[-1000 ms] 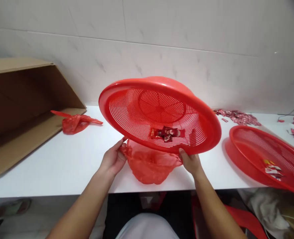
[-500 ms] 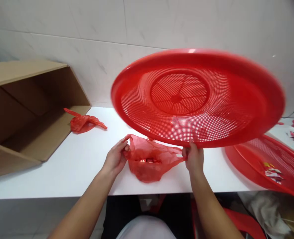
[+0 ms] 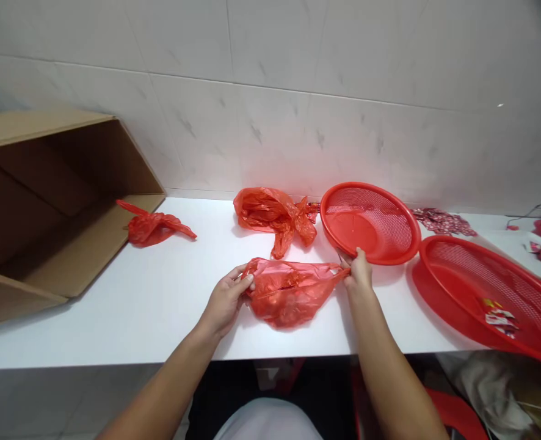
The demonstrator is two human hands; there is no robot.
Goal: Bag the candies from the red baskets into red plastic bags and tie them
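My left hand (image 3: 226, 299) is closed on the left side of a thin red plastic bag (image 3: 289, 299), thumb over its edge. The bag hangs just above the near table edge, with small things showing dimly through it; their kind cannot be made out. My right hand (image 3: 358, 269) grips the bag's right handle, stretched sideways. The same hand has its thumb on the near rim of a small round red mesh basket (image 3: 355, 229), which tilts toward me. The basket's inside shows nothing in it.
An open cardboard box (image 3: 82, 244) lies at the left, a knotted red bag (image 3: 154, 229) beside it. A crumpled red bag (image 3: 270, 211) lies by the wall. Small red packets (image 3: 444, 221) sit behind a larger red basket (image 3: 453, 287), which holds a few wrappers (image 3: 499, 318).
The small basket has come down and away from me, from above the bag to the back of the table. My left hand has shifted its grip on the bag, whose mouth is narrower.
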